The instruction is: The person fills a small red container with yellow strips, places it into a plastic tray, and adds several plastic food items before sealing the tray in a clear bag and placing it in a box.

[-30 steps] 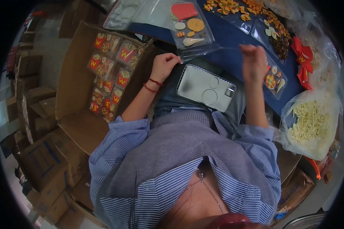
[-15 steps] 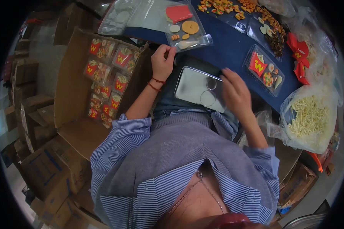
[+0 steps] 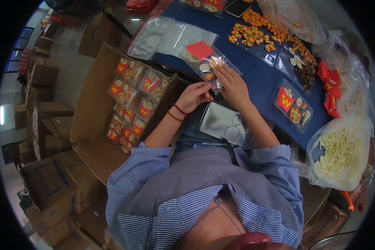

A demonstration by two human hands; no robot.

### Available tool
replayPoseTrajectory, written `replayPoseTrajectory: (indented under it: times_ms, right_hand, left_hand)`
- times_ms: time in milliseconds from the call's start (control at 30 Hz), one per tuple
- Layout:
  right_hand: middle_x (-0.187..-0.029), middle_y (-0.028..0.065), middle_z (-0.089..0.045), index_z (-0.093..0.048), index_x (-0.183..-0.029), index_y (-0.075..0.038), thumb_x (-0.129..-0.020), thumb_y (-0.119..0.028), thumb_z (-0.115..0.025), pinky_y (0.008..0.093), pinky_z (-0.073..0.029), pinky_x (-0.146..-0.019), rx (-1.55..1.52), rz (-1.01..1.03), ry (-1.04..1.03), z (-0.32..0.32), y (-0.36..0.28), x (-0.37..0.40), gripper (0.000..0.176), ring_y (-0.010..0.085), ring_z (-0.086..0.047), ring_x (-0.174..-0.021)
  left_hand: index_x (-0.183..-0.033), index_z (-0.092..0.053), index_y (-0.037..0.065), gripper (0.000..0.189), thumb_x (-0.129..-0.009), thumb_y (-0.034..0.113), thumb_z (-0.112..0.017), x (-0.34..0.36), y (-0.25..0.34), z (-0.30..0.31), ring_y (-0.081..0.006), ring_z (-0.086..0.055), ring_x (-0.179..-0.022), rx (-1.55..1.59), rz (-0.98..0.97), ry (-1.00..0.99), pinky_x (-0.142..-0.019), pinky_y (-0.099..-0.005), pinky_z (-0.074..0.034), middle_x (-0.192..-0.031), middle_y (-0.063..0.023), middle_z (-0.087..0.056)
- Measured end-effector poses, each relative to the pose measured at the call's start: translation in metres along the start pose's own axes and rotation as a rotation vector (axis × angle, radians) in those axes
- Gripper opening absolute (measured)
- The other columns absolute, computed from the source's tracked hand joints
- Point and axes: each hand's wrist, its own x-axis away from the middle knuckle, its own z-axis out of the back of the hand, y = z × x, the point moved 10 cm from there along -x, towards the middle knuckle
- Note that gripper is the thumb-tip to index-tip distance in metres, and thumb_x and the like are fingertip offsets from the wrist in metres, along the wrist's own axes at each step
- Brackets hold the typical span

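The fingers [image 3: 204,88] of the left hand [image 3: 194,95] are pinched together on the near edge of one clear plastic bag [image 3: 207,59]. The right hand [image 3: 234,85] lies over the same bag's near corner, its fingers curled shut on the film. The bag is held just above the near edge of the blue desk [image 3: 258,77], tilted toward the person. Inside it show four toy food pieces: one red square piece [image 3: 200,50], one orange round biscuit [image 3: 215,61], one white disc [image 3: 204,67] and one small orange bit [image 3: 208,76].

On the person's lap, just below both hands, rests one grey rectangular plastic tray [image 3: 221,121] with two round hollows. To the right on the desk lies one filled clear pack with a red W card [image 3: 293,105], and beyond it two red W-marked paper boxes [image 3: 330,79]. One clear sack of pale noodle-shaped pieces [image 3: 339,152] sits at the desk's right end. To the left stands one open brown cardboard carton [image 3: 87,110] holding rows of finished packs [image 3: 133,98], too overlapped to count exactly.
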Motion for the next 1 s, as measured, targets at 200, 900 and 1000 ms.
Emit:
replayPoseTrajectory:
  times_ms: [200,900,1000]
  right_hand:
    - [-0.102,0.0186,-0.066,-0.057,-0.118,-0.005,-0.088,-0.018,-0.066,0.0358,-0.052,-0.079,-0.564,-0.257,0.175,0.048,0.05,-0.092,0.034,0.0337,-0.067,-0.093]
    - [-0.156,0.0142,-0.025,-0.041,-0.146,-0.028,-0.077,-0.053,-0.068,0.0555,-0.017,-0.114,0.443,-0.28,-0.335,0.162,0.164,0.183,0.078,0.0355,-0.024,-0.143]
    - [-0.156,0.0145,-0.023,-0.037,-0.148,-0.029,-0.078,-0.059,-0.065,0.0549,-0.019,-0.113,0.43,-0.24,-0.341,0.152,0.159,0.172,0.081,0.0359,-0.026,-0.141]
  left_hand:
    - [-0.128,-0.048,0.004,0.037,-0.099,0.027,-0.052,-0.043,0.149,-0.017,-0.022,-0.06,-0.099,-0.151,-0.459,0.127,-0.085,-0.0362,-0.051,-0.119,-0.0106,-0.057]
    - [-0.101,-0.062,0.001,0.049,-0.078,0.044,-0.071,-0.122,0.192,-0.019,-0.0386,-0.064,-0.091,-1.986,-0.403,0.457,-0.083,-0.043,-0.051,-0.101,-0.0254,-0.064]
    - [-0.085,-0.067,0.001,0.042,-0.08,0.043,-0.069,-0.101,0.159,-0.01,-0.0347,-0.066,-0.075,-1.903,-0.275,0.407,-0.073,-0.0418,-0.053,-0.079,-0.0192,-0.068]
